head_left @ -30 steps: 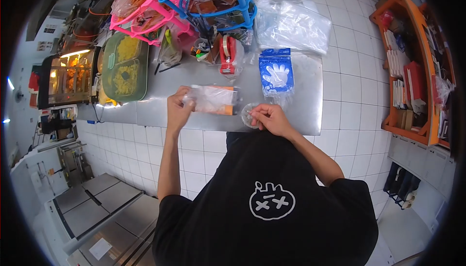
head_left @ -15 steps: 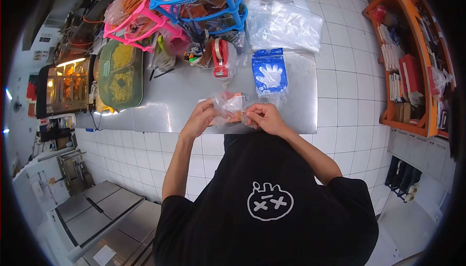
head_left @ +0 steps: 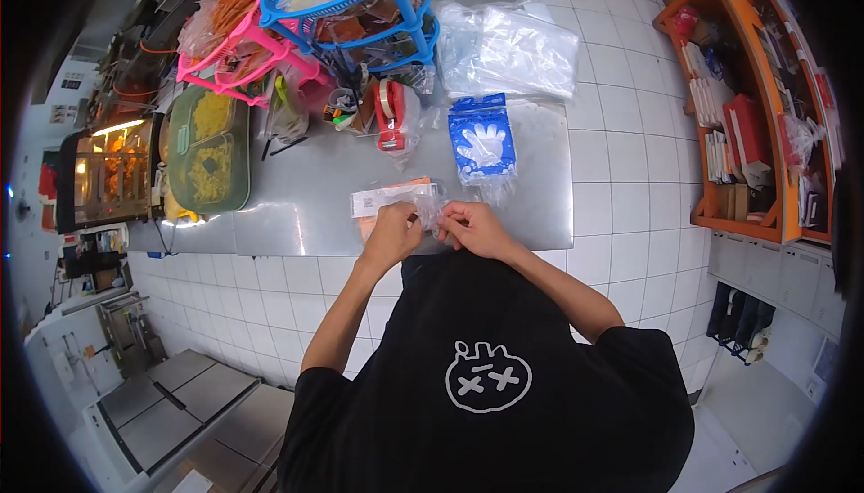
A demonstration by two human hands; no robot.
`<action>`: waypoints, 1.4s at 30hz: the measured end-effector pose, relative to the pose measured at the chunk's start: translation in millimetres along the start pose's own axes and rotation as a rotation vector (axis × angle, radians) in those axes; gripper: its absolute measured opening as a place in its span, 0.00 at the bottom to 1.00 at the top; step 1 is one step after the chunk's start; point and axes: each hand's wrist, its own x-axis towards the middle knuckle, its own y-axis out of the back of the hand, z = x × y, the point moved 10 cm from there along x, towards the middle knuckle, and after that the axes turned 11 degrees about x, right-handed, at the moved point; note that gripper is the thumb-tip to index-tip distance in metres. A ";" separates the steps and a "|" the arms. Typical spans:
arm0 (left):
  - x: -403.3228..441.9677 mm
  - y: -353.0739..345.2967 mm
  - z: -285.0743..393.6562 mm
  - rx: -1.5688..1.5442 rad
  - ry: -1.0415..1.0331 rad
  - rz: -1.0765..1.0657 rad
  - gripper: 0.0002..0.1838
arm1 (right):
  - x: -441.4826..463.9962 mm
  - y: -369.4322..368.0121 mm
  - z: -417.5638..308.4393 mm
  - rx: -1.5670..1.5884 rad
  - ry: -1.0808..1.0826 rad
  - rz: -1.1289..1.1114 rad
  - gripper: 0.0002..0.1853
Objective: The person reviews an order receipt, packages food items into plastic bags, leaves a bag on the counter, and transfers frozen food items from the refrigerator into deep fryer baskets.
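Forearms (head_left: pixel 346 309) slant inward; left hand (head_left: pixel 393 232) and right hand (head_left: pixel 472 230) pinch clear plastic (head_left: pixel 429 210) between them, fingertips closed. Orange-and-white packet (head_left: pixel 367 205) lies just beyond left hand.

Thin clear plastic (head_left: pixel 427 211), crinkled and glossy, between the fingers (head_left: pixel 455 218) — smooth, shiny metal table (head_left: pixel 301 214) under them; beyond the fingers, wrinkled translucent plastic sheets (head_left: pixel 508 50) — nearer the body than the fingers, a matt black cloth shirt (head_left: pixel 540 336)
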 end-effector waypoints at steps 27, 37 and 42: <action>-26.7 37.6 47.3 0.195 0.006 0.438 0.07 | -22.1 -7.0 -63.4 -0.283 0.313 0.106 0.19; -18.3 4.0 27.2 -0.097 0.112 0.399 0.06 | -5.6 3.3 -31.7 -0.240 0.324 -0.056 0.19; -21.0 -0.1 19.0 -0.262 0.154 0.440 0.06 | -8.4 4.7 -24.5 0.063 0.051 -0.023 0.10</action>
